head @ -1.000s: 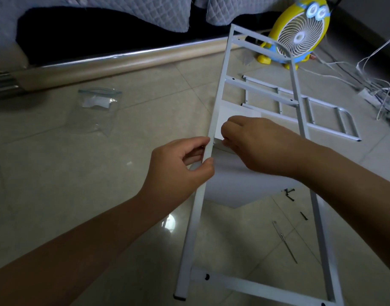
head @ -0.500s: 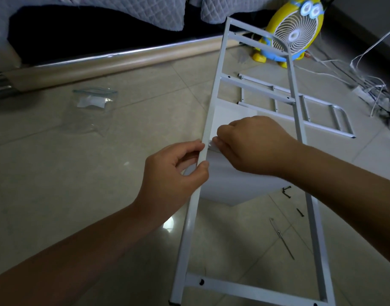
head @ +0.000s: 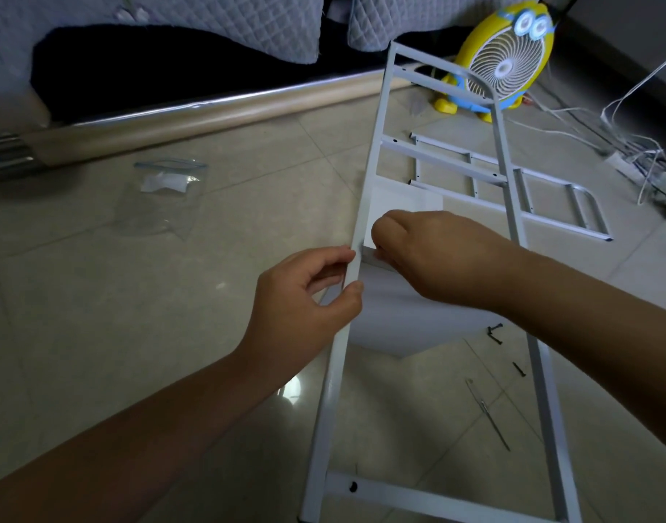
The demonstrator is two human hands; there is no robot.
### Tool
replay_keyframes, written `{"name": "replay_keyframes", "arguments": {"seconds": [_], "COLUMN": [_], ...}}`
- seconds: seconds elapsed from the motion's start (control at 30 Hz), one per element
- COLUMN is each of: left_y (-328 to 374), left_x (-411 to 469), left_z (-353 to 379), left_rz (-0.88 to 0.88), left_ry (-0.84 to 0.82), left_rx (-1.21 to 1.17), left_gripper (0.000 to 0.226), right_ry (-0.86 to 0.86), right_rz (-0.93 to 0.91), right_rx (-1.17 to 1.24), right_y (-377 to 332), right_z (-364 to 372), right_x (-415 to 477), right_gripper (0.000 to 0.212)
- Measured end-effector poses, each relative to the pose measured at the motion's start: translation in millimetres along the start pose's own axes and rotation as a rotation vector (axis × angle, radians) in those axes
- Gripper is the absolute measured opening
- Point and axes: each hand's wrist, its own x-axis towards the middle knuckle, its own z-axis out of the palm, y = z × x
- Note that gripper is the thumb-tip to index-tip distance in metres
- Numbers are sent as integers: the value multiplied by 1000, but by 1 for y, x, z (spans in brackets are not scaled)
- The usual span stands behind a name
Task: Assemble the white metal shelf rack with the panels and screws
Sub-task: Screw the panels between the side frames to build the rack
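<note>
A white metal side frame stands tilted up from the tiled floor, running from bottom centre to the top. My left hand grips its left upright between thumb and fingers. My right hand has its fingers curled at the inner side of that upright, where the edge of a white shelf panel meets it; what the fingertips pinch is hidden. A second white frame lies flat on the floor behind. Black screws lie to the right of the panel.
A thin metal tool lies on the floor at lower right. A clear plastic bag lies at the left. A yellow fan stands at the back, with white cables to its right. A sofa base runs along the back.
The frame and both hands stay together at the same joint. My right hand's fingers have shifted slightly at the upright. The camera view has drifted a little.
</note>
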Motion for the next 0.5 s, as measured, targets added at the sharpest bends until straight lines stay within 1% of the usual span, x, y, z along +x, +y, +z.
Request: {"name": "replay_keyframes", "arguments": {"seconds": [0.13, 0.27, 0.33, 0.43, 0.5], "left_y": [-2, -1, -1, 1, 2], "left_x": [3, 6, 5, 5, 3], "left_z": [1, 1, 1, 0, 1], "left_rz": [-38, -72, -84, -102, -92], "left_ry": [-5, -18, -23, -21, -31], "left_rx": [0, 15, 7, -9, 15], "left_gripper": [38, 37, 36, 35, 34], "right_ry": [-91, -90, -53, 12, 52], "right_rz": [156, 283, 280, 261, 321], "right_rx": [-33, -12, -20, 31, 99], "right_y": [-6, -8, -7, -4, 1], "right_z": [5, 8, 10, 10, 6], "right_x": [-1, 1, 0, -6, -17], "right_gripper": [18, 15, 13, 27, 35]}}
